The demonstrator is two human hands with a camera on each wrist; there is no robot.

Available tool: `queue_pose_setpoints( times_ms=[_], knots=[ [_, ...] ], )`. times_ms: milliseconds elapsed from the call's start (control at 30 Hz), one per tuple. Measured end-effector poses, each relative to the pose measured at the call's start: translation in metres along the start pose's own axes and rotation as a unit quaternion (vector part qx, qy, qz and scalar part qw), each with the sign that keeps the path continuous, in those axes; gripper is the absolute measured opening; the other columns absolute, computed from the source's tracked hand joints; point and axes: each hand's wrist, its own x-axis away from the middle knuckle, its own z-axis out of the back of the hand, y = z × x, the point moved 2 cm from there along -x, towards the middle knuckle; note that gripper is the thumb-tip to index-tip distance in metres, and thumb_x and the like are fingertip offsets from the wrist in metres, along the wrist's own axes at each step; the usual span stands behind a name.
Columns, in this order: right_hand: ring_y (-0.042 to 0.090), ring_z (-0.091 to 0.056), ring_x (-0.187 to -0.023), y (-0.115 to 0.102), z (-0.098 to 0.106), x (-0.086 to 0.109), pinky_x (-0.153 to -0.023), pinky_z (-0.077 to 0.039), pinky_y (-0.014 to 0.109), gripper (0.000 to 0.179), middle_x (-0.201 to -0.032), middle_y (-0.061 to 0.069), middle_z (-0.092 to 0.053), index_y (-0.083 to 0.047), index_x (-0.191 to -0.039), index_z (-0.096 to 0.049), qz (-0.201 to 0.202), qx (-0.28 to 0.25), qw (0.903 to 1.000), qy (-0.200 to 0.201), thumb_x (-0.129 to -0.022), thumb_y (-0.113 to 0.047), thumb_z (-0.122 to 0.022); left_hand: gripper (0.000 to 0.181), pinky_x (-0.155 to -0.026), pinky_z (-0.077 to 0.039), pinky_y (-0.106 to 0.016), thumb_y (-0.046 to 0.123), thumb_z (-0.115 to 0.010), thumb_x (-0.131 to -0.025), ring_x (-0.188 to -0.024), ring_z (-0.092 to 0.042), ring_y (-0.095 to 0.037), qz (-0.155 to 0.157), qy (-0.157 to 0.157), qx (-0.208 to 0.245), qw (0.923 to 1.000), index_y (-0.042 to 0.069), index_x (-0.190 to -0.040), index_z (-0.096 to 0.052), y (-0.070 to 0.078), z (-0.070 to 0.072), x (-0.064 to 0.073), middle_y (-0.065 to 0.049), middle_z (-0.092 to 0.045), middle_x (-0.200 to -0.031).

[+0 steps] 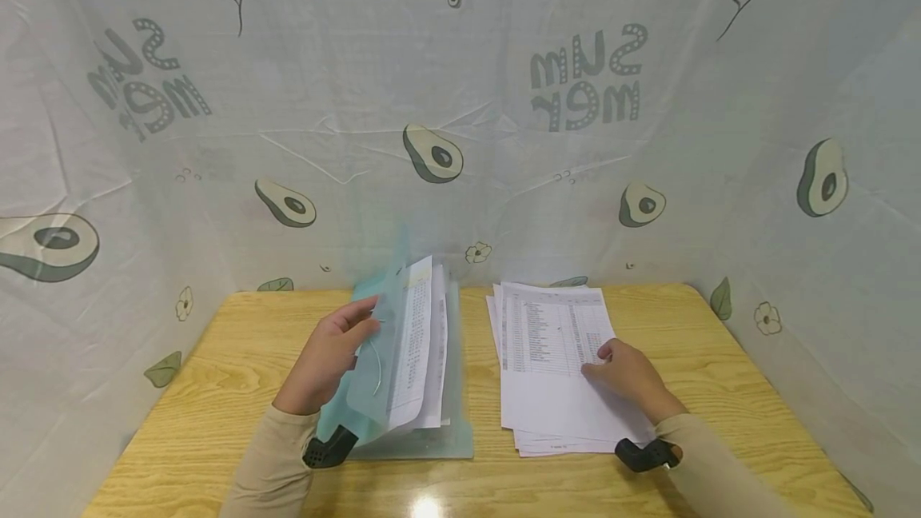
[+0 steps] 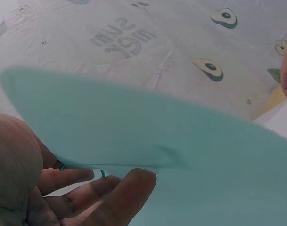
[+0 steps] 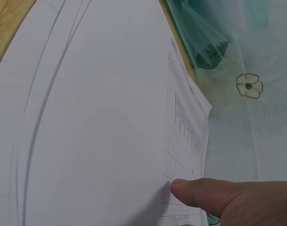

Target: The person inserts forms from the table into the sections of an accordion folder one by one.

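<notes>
My left hand (image 1: pixel 327 354) grips the raised cover of a translucent teal folder (image 1: pixel 453 390) at its left edge. In the left wrist view the bent fingers and thumb lie against the teal cover (image 2: pixel 110 122), beside a thin elastic cord. Inside the folder stand printed sheets (image 1: pixel 410 334), partly leaning up with the cover. To the right, my right hand (image 1: pixel 629 374) holds the right edge of a loose stack of printed papers (image 1: pixel 547 398). Its thumb (image 3: pixel 200 190) lies on top of the printed side in the right wrist view; most other fingers are hidden there.
The folder and paper stack lie side by side on a wooden table (image 1: pixel 245 342), with a strip of wood between them. A pale curtain (image 1: pixel 345 102) printed with avocados and flowers hangs behind the table and along both sides. Each wrist carries a black camera mount (image 1: pixel 329 448).
</notes>
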Motion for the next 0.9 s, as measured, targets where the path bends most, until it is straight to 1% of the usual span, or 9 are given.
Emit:
queue_pose_setpoints(
  times_ms=[100,200,367,433,600,900],
  knots=[
    [0.032,-0.060,-0.091,0.000,-0.001,-0.001,-0.083,-0.049,0.049,0.044,-0.105,0.022,-0.065,0.008,-0.111,-0.061,0.002,-0.001,1.0000,0.000,-0.090,-0.028,-0.074,0.047,-0.069,-0.046,-0.027,0.016,-0.054,-0.107,-0.106,-0.059,-0.017,-0.003,-0.002,0.004,1.0000,0.009,-0.153,-0.049,-0.001,0.000,0.000,-0.016,-0.055,-0.147],
    [0.033,-0.060,-0.092,0.002,-0.001,-0.001,-0.083,-0.049,0.050,0.044,-0.107,0.023,-0.065,0.009,-0.113,-0.061,0.004,0.001,1.0000,0.003,-0.091,-0.027,-0.074,0.047,-0.072,-0.050,-0.030,0.015,-0.054,-0.107,-0.105,-0.061,-0.018,-0.006,-0.004,0.009,0.9999,0.009,-0.153,-0.049,-0.001,0.000,0.000,-0.017,-0.056,-0.146],
    [0.036,-0.061,-0.094,0.009,0.004,-0.002,-0.083,-0.049,0.052,0.049,-0.108,0.027,-0.064,0.013,-0.117,-0.058,-0.001,0.019,0.9997,0.019,-0.092,-0.027,-0.073,0.047,-0.072,-0.051,-0.030,0.016,-0.054,-0.107,-0.105,-0.061,-0.018,-0.007,-0.008,0.011,0.9999,0.008,-0.153,-0.049,-0.002,0.000,0.000,-0.018,-0.056,-0.145],
    [0.038,-0.061,-0.095,0.012,0.006,-0.003,-0.083,-0.049,0.053,0.053,-0.109,0.029,-0.064,0.015,-0.118,-0.056,-0.003,0.028,0.9992,0.027,-0.092,-0.029,-0.074,0.047,-0.073,-0.050,-0.031,0.017,-0.054,-0.107,-0.107,-0.060,-0.019,-0.009,-0.009,0.009,0.9999,0.008,-0.154,-0.048,-0.002,-0.001,0.000,-0.017,-0.055,-0.147],
    [0.040,-0.060,-0.095,0.018,0.009,-0.004,-0.082,-0.049,0.053,0.060,-0.111,0.033,-0.062,0.018,-0.120,-0.055,-0.014,0.030,0.9989,0.033,-0.092,-0.032,-0.073,0.049,-0.077,-0.051,-0.034,0.017,-0.054,-0.107,-0.113,-0.059,-0.024,-0.011,-0.009,0.005,0.9999,0.007,-0.154,-0.047,0.000,-0.001,0.002,-0.018,-0.054,-0.148],
    [0.040,-0.058,-0.097,0.025,0.010,-0.007,-0.083,-0.049,0.052,0.058,-0.118,0.035,-0.060,0.016,-0.124,-0.052,-0.049,-0.003,0.9986,0.016,-0.094,-0.029,-0.072,0.048,-0.080,-0.050,-0.034,0.017,-0.054,-0.107,-0.117,-0.058,-0.026,-0.010,-0.008,0.005,0.9999,0.007,-0.154,-0.048,0.000,-0.002,0.001,-0.018,-0.054,-0.148]
  ],
)
